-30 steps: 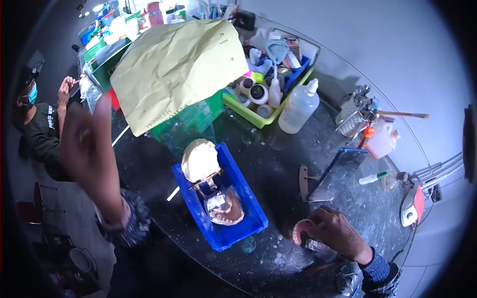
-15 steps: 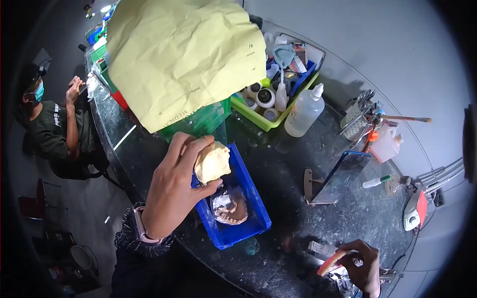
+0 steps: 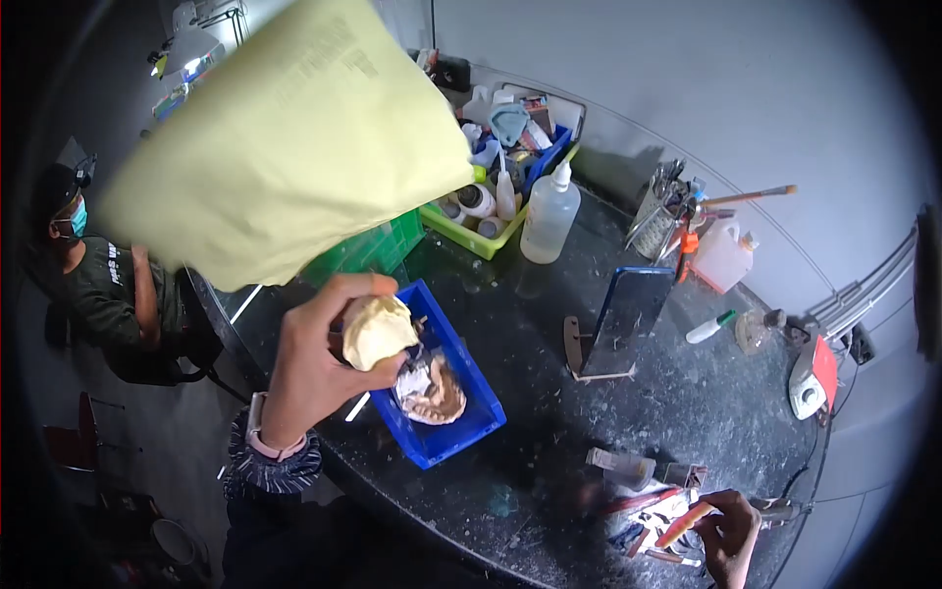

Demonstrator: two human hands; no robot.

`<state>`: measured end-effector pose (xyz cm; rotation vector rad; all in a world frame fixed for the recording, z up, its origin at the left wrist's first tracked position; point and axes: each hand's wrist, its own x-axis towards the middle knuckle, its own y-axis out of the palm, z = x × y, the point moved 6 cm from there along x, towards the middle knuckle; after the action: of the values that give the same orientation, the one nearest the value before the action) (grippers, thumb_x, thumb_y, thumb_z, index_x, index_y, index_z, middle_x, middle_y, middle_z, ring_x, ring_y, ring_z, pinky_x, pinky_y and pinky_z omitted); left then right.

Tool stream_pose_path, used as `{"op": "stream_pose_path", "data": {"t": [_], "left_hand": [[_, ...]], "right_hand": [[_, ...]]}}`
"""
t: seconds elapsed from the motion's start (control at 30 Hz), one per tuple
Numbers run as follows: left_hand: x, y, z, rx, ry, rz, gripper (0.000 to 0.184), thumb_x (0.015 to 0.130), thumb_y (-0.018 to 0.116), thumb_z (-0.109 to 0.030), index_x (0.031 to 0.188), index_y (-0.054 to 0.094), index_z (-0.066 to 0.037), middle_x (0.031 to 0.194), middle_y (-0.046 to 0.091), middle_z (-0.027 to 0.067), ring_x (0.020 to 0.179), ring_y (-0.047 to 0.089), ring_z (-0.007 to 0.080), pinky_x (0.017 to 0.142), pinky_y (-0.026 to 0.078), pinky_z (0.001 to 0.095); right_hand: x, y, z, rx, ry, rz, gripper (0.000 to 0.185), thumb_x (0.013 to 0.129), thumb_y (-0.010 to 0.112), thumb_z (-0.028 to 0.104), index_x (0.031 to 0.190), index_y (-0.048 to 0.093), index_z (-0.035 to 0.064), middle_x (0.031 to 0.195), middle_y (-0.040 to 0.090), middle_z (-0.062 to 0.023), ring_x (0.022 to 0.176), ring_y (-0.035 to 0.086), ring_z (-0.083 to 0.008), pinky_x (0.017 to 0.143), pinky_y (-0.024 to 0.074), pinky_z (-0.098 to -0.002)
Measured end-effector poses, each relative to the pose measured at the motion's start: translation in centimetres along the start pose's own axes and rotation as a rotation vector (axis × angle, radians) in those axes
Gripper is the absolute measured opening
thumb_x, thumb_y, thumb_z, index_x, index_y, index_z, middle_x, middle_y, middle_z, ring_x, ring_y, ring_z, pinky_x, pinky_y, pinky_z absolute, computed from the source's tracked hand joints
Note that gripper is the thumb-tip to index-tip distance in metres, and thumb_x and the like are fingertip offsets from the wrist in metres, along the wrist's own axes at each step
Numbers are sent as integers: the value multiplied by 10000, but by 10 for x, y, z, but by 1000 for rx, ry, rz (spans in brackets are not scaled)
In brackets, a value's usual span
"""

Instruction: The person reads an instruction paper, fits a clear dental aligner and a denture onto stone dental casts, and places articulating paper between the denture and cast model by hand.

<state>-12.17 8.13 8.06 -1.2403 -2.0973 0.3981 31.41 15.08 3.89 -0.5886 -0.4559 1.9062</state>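
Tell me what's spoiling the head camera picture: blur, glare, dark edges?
Head view: black vignetting rings the frame; head view: the yellow sheet smears at its left edge; head view: the lamp glares at top left; head view: the pale cast in the left hand looks fairly sharp.

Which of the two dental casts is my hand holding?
The cream cast, gripped in your left hand; the brownish cast lies in the blue bin.
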Motion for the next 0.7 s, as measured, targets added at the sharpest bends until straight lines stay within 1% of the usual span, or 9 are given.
{"op": "stream_pose_path", "data": {"t": [0.07, 0.13, 0.2, 0.3, 0.37, 0.47, 0.53, 0.6, 0.7], "left_hand": [[-10, -10, -4, -48, -13, -93, 542, 625, 734, 30, 1105, 490, -35, 986, 595, 105, 842, 611, 140, 732, 495, 251], [-27, -14, -28, 776, 279, -17, 518, 647, 730, -9, 1105, 490, -25, 1049, 583, 126, 894, 607, 169, 765, 495, 282], [-18, -29, -37, -13, 150, -50, 657, 624, 780, -66, 1173, 423, -8, 1125, 547, 161, 941, 604, 201, 761, 520, 324], [-23, -20, -62, -257, 154, -85, 630, 587, 814, -84, 1097, 456, 9, 1061, 551, 148, 922, 611, 193, 754, 525, 317], [-31, 0, -72, -413, 82, -41, 622, 580, 823, -87, 1079, 467, 16, 1012, 559, 133, 916, 613, 190, 758, 519, 301], [-52, 64, -82, -626, 85, 232, 581, 609, 821, -100, 1068, 485, 20, 987, 582, 122, 902, 619, 185, 771, 513, 289], [-68, 106, -85, -524, 74, 432, 621, 548, 832, -28, 1028, 440, 9, 945, 591, 153, 880, 627, 219, 743, 533, 322], [-85, 138, -89, -569, 16, 457, 532, 608, 819, -108, 1039, 528, 4, 985, 637, 114, 886, 631, 154, 753, 511, 263], [-103, 168, -101, -498, 62, 561, 509, 611, 798, -64, 1052, 546, -33, 1004, 633, 98, 893, 638, 182, 749, 511, 273]], "right_hand": [[-5, -3, -3, -15, -26, 1, 266, 788, 561, -70, 1052, 551, -47, 1010, 589, -108, 897, 562, -136, 737, 455, -248], [-16, -7, -12, 79, -27, -88, 250, 795, 573, -64, 1044, 552, -47, 987, 598, -113, 878, 574, -144, 733, 468, -256], [-24, -10, -24, 75, -31, -126, 236, 797, 585, -61, 1031, 554, -47, 957, 607, -114, 853, 586, -151, 729, 480, -265], [-32, -18, -58, -79, -81, -192, 200, 792, 615, -53, 985, 560, -57, 882, 622, -105, 762, 604, -148, 700, 498, -269], [-38, -12, -52, 159, -94, -264, 200, 750, 647, -35, 933, 566, -39, 872, 612, -125, 786, 610, -191, 707, 490, -293], [-55, 10, -22, 475, -165, -374, 275, 773, 627, 19, 996, 497, -75, 909, 552, -152, 811, 583, -203, 715, 475, -298], [-61, 23, -6, 424, -174, -258, 308, 731, 641, 2, 996, 507, -79, 859, 563, -162, 759, 592, -225, 701, 485, -316], [-64, 31, 5, 243, -235, -267, 259, 678, 708, 90, 860, 618, -70, 756, 632, -151, 736, 619, -222, 697, 482, -302], [-63, 41, 18, 227, -362, -290, 254, 663, 704, 91, 853, 640, -64, 793, 666, -153, 743, 638, -228, 739, 481, -311]]}}
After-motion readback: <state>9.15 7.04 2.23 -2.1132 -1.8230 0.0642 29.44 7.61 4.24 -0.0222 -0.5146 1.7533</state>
